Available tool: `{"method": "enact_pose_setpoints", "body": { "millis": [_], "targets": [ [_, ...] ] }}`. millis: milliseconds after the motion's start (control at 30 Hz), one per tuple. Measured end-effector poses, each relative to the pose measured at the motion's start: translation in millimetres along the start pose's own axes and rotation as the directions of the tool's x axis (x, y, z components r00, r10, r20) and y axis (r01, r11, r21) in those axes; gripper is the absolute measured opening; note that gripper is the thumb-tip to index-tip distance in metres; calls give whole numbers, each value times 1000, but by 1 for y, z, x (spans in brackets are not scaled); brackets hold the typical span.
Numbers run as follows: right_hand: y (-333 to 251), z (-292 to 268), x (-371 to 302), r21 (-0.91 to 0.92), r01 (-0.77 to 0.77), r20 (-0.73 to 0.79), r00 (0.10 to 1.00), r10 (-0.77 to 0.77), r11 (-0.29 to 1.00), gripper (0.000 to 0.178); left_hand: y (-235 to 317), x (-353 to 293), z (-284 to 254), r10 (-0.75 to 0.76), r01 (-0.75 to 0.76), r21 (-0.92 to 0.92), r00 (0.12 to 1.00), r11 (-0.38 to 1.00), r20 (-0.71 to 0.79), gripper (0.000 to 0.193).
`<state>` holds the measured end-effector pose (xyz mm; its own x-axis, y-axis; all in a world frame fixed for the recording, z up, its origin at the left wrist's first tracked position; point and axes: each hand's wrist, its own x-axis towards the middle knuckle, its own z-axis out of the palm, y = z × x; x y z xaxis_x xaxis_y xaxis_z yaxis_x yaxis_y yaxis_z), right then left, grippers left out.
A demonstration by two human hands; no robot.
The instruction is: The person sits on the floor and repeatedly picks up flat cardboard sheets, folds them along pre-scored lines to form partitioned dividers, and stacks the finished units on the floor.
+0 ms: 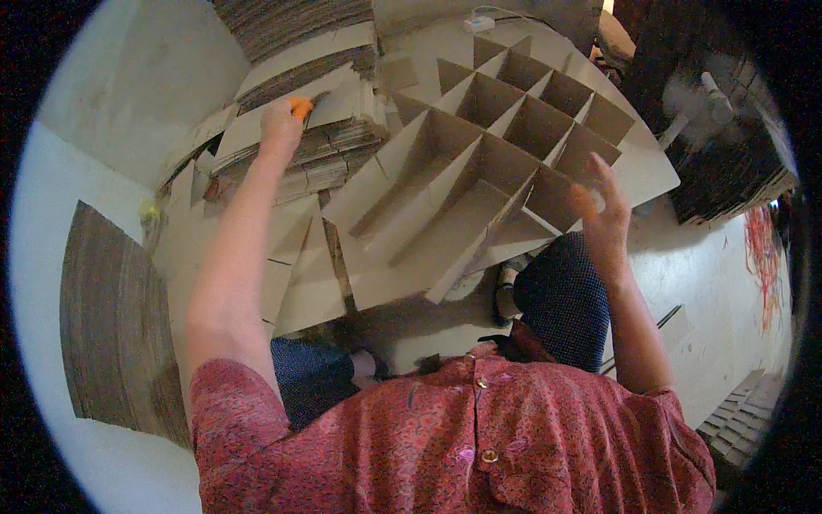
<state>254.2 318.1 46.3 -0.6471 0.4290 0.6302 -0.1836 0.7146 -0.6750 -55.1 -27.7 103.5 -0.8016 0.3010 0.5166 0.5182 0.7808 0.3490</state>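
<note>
A cardboard divider grid [514, 128] of interlocking strips stands on the table in front of me, its square cells facing up. My left hand [281, 130] reaches to a stack of flat cardboard strips [342, 107] at the far left. Orange covers show on its fingers, which are bent and closed at the top cardboard strip. Over the right near edge of the grid is my right hand [603, 206], with its fingers apart and slightly blurred. Nothing shows in its grasp. Long panels of the grid slant toward me, and several cells are formed at the far side.
More cardboard piles stand behind the strips [291, 30] and against the left wall [116, 317]. A white plug block [479, 24] with a cable lies at the table's far edge. Dark stacked sheets [736, 180] and red strands [760, 257] are on the right.
</note>
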Motion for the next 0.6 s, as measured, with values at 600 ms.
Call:
{"method": "enact_pose_setpoints", "body": {
  "millis": [600],
  "targets": [
    [-96,-13,-16,278,-130,167,982,86,952,14,77,-47,-24,-112,81,-818,994,569,21,45]
  ]
}}
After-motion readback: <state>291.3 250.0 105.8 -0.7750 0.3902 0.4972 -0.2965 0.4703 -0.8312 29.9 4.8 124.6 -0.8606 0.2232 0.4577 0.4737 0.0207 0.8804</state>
